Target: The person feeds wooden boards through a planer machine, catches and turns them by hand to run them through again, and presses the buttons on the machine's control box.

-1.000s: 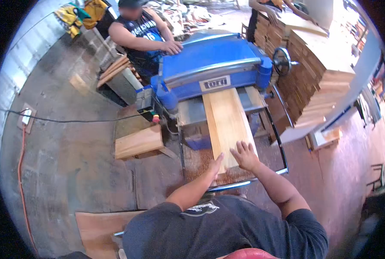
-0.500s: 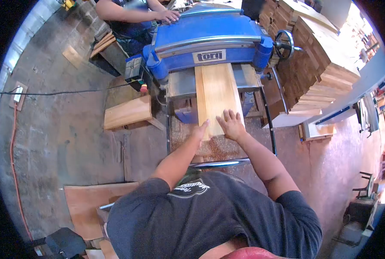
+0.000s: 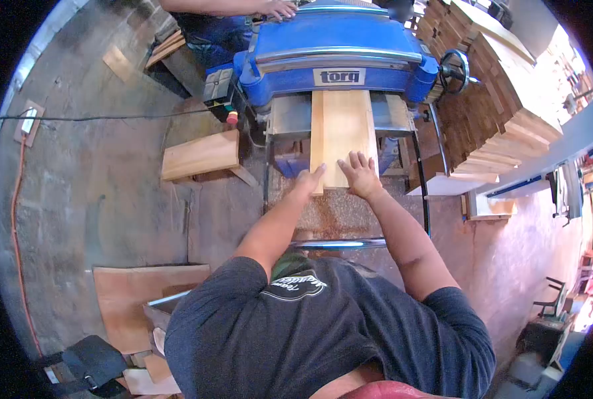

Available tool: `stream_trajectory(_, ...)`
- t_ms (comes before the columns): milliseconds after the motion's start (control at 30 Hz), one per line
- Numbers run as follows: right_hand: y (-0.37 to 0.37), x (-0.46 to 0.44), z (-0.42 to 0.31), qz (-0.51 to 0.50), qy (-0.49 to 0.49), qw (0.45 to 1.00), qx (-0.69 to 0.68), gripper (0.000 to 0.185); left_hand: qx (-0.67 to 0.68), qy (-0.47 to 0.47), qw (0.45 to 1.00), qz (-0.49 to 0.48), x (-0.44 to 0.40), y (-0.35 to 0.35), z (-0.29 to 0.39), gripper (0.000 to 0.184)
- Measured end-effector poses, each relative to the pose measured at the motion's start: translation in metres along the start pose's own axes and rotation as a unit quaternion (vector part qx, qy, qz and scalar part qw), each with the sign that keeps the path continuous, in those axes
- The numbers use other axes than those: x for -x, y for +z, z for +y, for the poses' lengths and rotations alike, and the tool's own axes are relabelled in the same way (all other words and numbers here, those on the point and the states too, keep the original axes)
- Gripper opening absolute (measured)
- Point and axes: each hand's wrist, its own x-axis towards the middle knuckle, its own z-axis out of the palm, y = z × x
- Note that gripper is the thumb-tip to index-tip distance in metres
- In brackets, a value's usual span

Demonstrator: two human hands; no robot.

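Observation:
A pale wooden board (image 3: 344, 126), seemingly of two pieces side by side, runs under the front of a blue machine (image 3: 336, 43) labelled "torq". My left hand (image 3: 308, 181) is at the board's near left corner, thumb on top and its other fingers hidden at the edge. On the near right part of the board lies my right hand (image 3: 361, 174), palm down with fingers spread. The board's far end is hidden inside the machine.
Across the machine, a co-worker's hand (image 3: 280, 9) rests on its top left. Stacked boards (image 3: 489, 113) stand right, beside a handwheel (image 3: 454, 71). A wooden bench (image 3: 201, 154) and a control box with a red button (image 3: 232, 118) are at left. A metal bar (image 3: 340, 244) crosses before me.
The board has slid farther into the machine, and both my hands have moved forward with it. The view has tilted down, so the co-worker's head is out of sight.

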Motion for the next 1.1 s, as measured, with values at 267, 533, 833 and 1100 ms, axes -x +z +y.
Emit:
stream_trajectory(267,-0.015,-0.017,0.002,-0.04,0.009,0.999,-0.011,0.094,0.058,0.126,0.99,0.001,0.038,-0.044,-0.087,0.033)
stream_trajectory(533,0.012,-0.031,-0.001,0.0,0.069,0.997,0.015,0.095,-0.042,0.046,0.997,0.047,-0.019,-0.256,-0.2,0.02)
stream_trajectory(833,-0.009,-0.065,-0.033,-0.039,0.159,0.986,0.023,0.093,-0.015,-0.162,0.985,-0.06,-0.208,-0.304,-0.326,0.044)
stream_trajectory(1100,-0.026,-0.084,-0.044,-0.024,0.185,0.981,0.044,0.062,0.137,-0.02,0.977,0.16,-0.364,-0.316,-0.412,0.071)
